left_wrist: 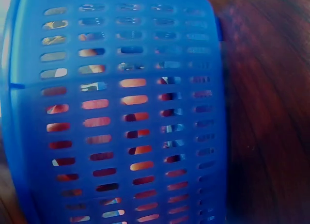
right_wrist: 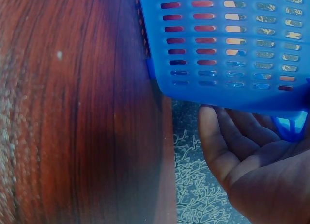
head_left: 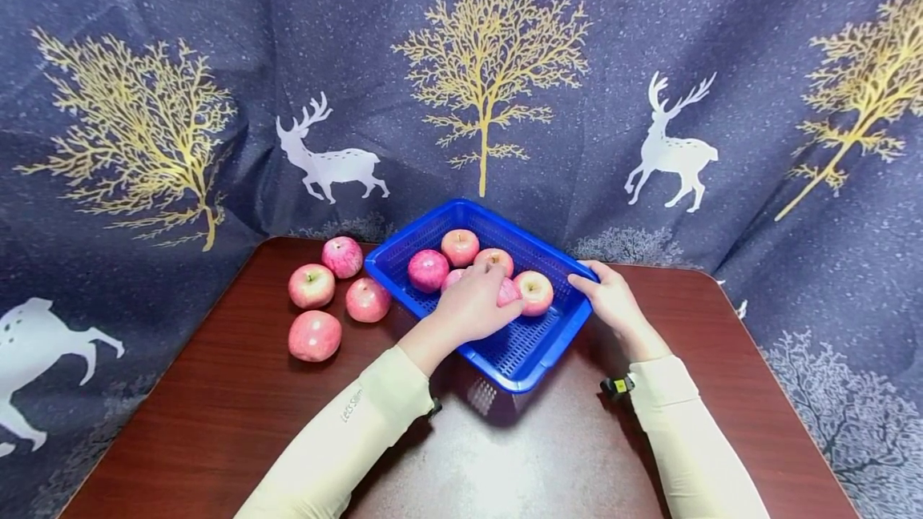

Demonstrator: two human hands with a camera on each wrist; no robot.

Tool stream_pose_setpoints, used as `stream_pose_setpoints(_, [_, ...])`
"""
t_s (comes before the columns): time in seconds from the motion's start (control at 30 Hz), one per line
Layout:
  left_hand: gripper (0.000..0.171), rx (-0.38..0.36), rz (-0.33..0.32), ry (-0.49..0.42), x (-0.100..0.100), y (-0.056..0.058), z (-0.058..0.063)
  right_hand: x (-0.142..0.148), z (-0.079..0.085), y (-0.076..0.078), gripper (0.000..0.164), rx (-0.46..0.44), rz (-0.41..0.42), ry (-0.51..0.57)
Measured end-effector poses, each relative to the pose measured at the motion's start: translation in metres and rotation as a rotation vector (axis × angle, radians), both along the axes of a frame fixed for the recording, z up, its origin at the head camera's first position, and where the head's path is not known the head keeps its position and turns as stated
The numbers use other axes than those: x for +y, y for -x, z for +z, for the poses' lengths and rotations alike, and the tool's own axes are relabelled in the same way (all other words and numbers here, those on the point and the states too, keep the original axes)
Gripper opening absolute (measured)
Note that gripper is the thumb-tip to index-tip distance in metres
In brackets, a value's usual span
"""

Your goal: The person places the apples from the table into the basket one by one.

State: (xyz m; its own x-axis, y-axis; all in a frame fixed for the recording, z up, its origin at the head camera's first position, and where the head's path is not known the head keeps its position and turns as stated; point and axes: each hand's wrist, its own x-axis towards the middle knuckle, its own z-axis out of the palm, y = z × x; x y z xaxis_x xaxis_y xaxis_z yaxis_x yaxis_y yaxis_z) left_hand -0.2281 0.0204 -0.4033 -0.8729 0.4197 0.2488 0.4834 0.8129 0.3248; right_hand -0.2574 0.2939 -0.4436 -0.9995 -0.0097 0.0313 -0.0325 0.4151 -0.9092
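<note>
A blue plastic basket [head_left: 534, 371] with slotted walls holds several red and pink apples. My left hand [head_left: 472, 303] reaches over its near side and curls its fingers and thumb round a pink apple [head_left: 508, 291] inside. Beside that hand lie a pale-topped apple [head_left: 534, 293], a dark pink apple [head_left: 429, 271] and a lighter one [head_left: 460, 247]. At the basket's right end, my right hand [head_left: 613, 299] grips the rim; the right wrist view has its fingers below the rim. In the left wrist view the basket's slotted wall [left_wrist: 116, 149] hides the left hand.
Left of the basket on the brown wooden table [head_left: 216, 415] sit several more apples, among them a pink one [head_left: 315, 335] and one with a green stem [head_left: 312, 286]. A dark cloth [head_left: 505, 102] printed with deer and trees hangs behind the table.
</note>
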Motion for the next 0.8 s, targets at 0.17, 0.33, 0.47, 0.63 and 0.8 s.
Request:
stream_pose_setpoints(0.17, [0.064,0.100,-0.049,0.101,0.003,0.002,-0.004,0.000,-0.002,0.001,0.040,0.003,0.004,0.007])
stream_pose_setpoints(0.33, [0.060,0.118,-0.137,0.227,0.005,0.003,-0.006,0.001,-0.003,0.002,0.040,0.009,0.004,0.005])
stream_pose_setpoints(0.47, [0.064,0.113,-0.181,0.308,0.008,0.005,-0.007,0.001,-0.002,0.002,0.040,0.011,0.000,-0.008])
stream_pose_setpoints(0.63, [0.057,0.122,-0.183,0.365,0.011,0.007,-0.010,0.001,-0.002,0.002,0.040,0.013,-0.006,-0.014])
stream_pose_setpoints(0.8, [0.056,0.143,-0.188,0.425,0.014,0.007,-0.012,0.001,-0.002,0.002,0.039,0.016,-0.004,-0.010])
